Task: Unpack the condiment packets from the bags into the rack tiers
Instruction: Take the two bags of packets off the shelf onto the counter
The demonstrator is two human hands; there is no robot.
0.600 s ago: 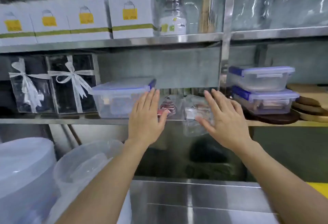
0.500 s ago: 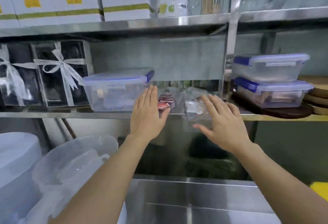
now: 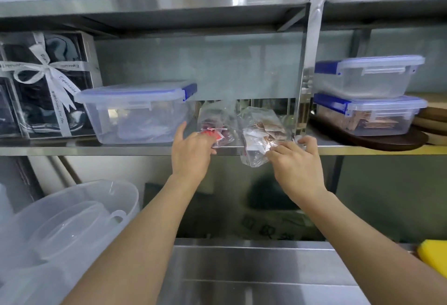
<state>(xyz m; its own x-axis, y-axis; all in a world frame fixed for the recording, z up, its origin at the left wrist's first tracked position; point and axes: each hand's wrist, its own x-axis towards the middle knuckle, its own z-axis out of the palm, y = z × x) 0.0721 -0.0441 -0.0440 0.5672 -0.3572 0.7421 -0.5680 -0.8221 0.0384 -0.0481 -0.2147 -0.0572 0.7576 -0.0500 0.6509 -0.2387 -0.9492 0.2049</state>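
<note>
Just right of the lidded tub (image 3: 137, 113), the left hand (image 3: 191, 154) is reached to a bag of red packets (image 3: 215, 123); whether it is gripped cannot be told. Further right of the tub, a second bag (image 3: 261, 130) of pale packets is pinched at its lower corner by the right hand (image 3: 295, 162). Both are judged light, limp and slippery, best gathered at the neck. Left of the tub, ribbon (image 3: 55, 75) script seemingly reads "Especially for"; packet print is unreadable.

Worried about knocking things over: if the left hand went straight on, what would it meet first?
The red-packet bag; the left hand looks nearly on it, though depth is unclear.
</note>
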